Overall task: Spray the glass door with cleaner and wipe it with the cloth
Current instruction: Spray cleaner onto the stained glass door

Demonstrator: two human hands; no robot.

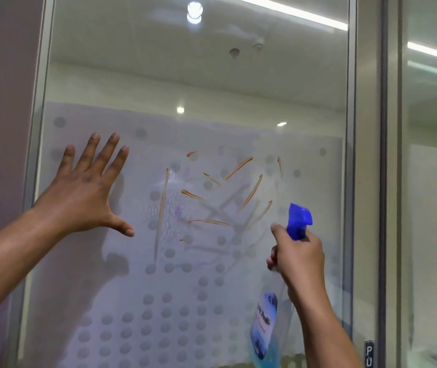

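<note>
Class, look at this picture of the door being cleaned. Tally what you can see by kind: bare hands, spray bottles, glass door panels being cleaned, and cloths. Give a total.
Bare hands: 2, the open left hand and the right hand
Clear spray bottle with blue nozzle: 1
Frosted, dotted glass door panel with brown streaks: 1
Cloths: 0 in view
Total: 4

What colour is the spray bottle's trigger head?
Bright blue; the spray bottle's trigger head shows clearly above the right hand in the head view.

The glass door (196, 83), frosted and dotted low down, bears brown streaks (249, 192) and wet droplets; a blue-nozzled spray bottle (265, 325) stands upright at right.
</note>
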